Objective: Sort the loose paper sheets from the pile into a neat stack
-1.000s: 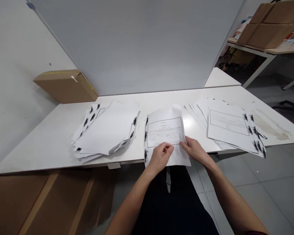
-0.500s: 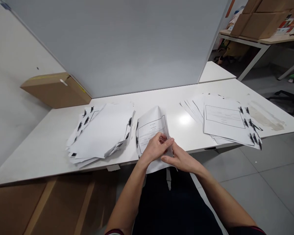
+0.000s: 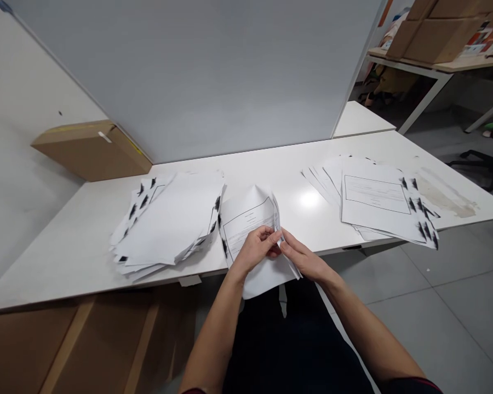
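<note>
Between the two piles, a printed sheet of paper with a black border line lies partly over the table's front edge. Its right edge is bent upward into a narrow fold. My left hand pinches the sheet near that fold, thumb and fingers together. From the right side my right hand grips the folded edge, its fingertips close to those of my left hand. Whether one or more sheets are in the fold I cannot tell. Text on the sheet is too small to read.
A pile of papers with black edge marks lies left on the white table; another printed pile lies right, overhanging the front edge. Behind stands a grey-white board, with a cardboard box at back left.
The sheet has shifted left and its right edge now stands up more in a fold. My right hand has closed onto that edge and moved slightly right.
</note>
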Action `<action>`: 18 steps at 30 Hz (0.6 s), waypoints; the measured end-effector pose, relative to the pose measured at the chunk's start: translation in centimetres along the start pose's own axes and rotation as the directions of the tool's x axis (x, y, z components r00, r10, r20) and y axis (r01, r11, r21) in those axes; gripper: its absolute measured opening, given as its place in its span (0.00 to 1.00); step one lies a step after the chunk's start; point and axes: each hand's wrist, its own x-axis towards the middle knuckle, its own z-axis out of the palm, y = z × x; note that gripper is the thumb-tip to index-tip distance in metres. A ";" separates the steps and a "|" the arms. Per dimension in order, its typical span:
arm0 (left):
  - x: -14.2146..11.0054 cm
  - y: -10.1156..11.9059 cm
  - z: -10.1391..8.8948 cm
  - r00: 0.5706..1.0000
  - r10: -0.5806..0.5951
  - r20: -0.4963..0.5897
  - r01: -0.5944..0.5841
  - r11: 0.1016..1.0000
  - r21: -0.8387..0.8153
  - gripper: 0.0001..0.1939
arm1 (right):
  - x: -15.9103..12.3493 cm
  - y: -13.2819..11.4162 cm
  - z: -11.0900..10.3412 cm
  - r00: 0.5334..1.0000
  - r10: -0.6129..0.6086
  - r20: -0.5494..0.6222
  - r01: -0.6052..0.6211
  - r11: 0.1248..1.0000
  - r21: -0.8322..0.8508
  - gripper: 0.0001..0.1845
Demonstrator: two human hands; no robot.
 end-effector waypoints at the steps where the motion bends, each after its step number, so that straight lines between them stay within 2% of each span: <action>1: 0.1 -0.1 0.0 1.000 -0.001 0.007 0.001 1.000 0.004 0.22 | 0.1 0.2 0.0 0.999 0.016 -0.040 -0.015 1.000 0.010 0.31; 4: 0.2 -0.7 -0.1 1.000 0.018 0.001 -0.018 1.000 -0.004 0.19 | 0.5 0.6 -0.3 0.990 0.069 -0.122 -0.055 0.992 0.112 0.25; 7: -0.1 -1.1 -0.5 0.991 0.081 -0.105 -0.072 0.994 0.085 0.16 | 0.7 1.0 -0.9 0.982 0.144 -0.124 -0.124 0.979 0.160 0.22; 11: -1.6 -0.9 -1.1 0.928 0.213 -0.307 -0.066 0.902 0.427 0.15 | 0.3 1.4 -2.4 0.966 0.139 -0.217 -0.146 0.989 -0.020 0.18; 13: -2.4 -0.5 -1.3 0.894 0.248 -0.373 -0.033 0.867 0.497 0.12 | 0.1 1.4 -2.8 0.957 0.115 -0.265 -0.147 0.984 -0.105 0.18; 15: -3.0 -0.2 -1.1 0.876 0.290 -0.385 -0.046 0.845 0.533 0.16 | -0.1 1.3 -2.8 0.951 0.083 -0.298 -0.140 0.974 -0.178 0.18; 16: -3.1 -0.1 -0.9 0.873 0.324 -0.363 -0.076 0.828 0.556 0.19 | -0.2 1.1 -2.5 0.949 0.057 -0.310 -0.129 0.968 -0.216 0.17; 18: -3.0 0.0 -0.3 0.872 0.395 -0.289 -0.153 0.781 0.606 0.19 | -0.2 0.8 -1.7 0.942 -0.018 -0.335 -0.093 0.946 -0.312 0.17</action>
